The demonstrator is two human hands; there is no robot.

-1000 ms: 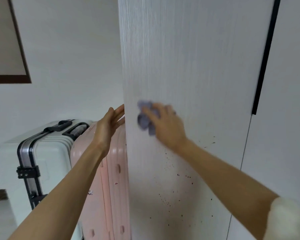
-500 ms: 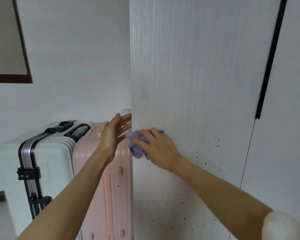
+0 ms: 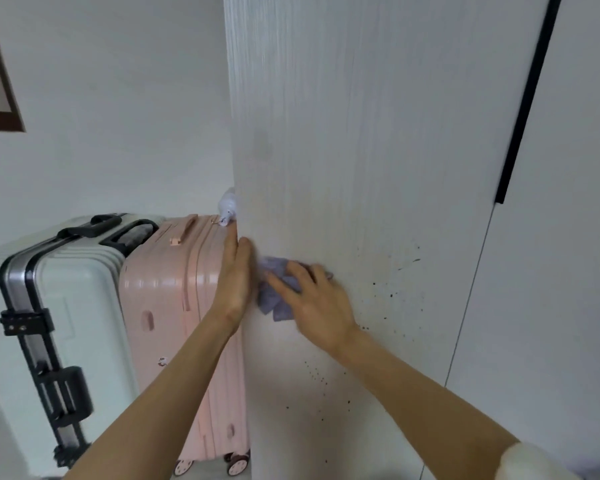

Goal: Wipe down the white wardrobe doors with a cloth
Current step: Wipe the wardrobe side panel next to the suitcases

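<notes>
The right hand (image 3: 317,303) is pressing a crumpled lavender cloth (image 3: 276,299) flat against the open white wardrobe door (image 3: 343,150), fingers spread over the wad, probably so the pressure goes across more of the fabric. The left hand (image 3: 234,278) is lying with straight fingers along the door's free edge, likely bracing the panel so it does not swing away under the rubbing. The cloth is sitting near that edge, just beside the left hand. Dark specks (image 3: 392,292) are dotting the door to the right of and below the cloth, so much wiping appears to remain. A pink suitcase (image 3: 174,306) and a white suitcase (image 3: 66,299) are standing behind the door.
</notes>
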